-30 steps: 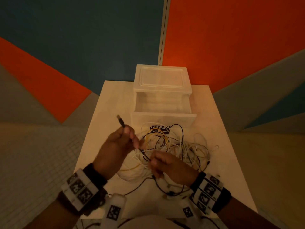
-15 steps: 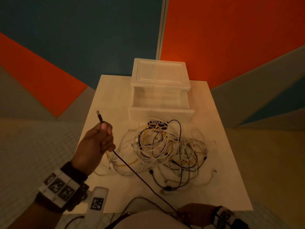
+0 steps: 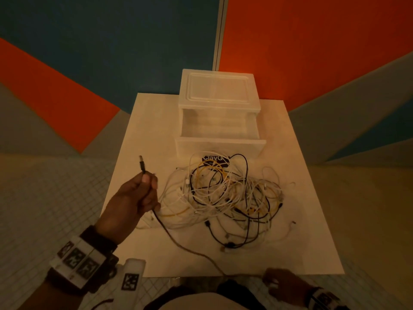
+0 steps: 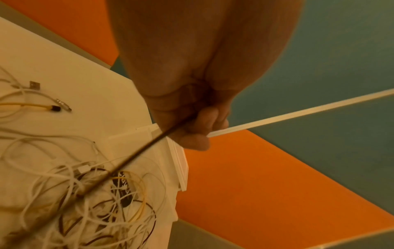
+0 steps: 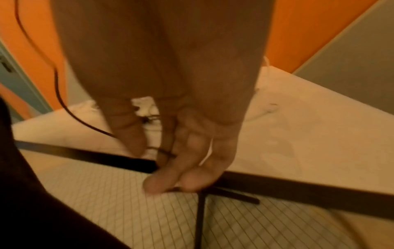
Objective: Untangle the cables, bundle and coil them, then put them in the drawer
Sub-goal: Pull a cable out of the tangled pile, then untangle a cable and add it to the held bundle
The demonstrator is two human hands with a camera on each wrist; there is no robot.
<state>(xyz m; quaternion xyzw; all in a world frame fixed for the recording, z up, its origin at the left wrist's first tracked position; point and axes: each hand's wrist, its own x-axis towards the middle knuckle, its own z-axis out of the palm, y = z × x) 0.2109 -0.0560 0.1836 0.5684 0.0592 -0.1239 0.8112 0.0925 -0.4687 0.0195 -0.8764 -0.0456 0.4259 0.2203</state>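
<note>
A tangle of white, yellow and black cables (image 3: 230, 198) lies mid-table in front of the open white drawer (image 3: 220, 146). My left hand (image 3: 134, 198) grips a dark cable (image 3: 169, 236) just below its USB plug (image 3: 142, 164), held up left of the pile. The wrist view shows the fingers (image 4: 192, 131) curled round the dark cable (image 4: 132, 156) above the tangle (image 4: 85, 193). The cable sags across the table to my right hand (image 3: 281, 283) at the near edge. There the cable (image 5: 57, 87) passes between thumb and fingers of the right hand (image 5: 153, 161).
The white drawer cabinet (image 3: 219, 90) stands at the back of the white table (image 3: 143, 135), against an orange and blue wall. A dark label (image 3: 214, 159) lies under the pile. Loose plug ends (image 3: 292, 223) stick out at the right. Tiled floor surrounds the table.
Both hands left the pile. My right hand drew the dark cable back to the near table edge; my left hand carried the plug end leftward. The cable was taut and now sags.
</note>
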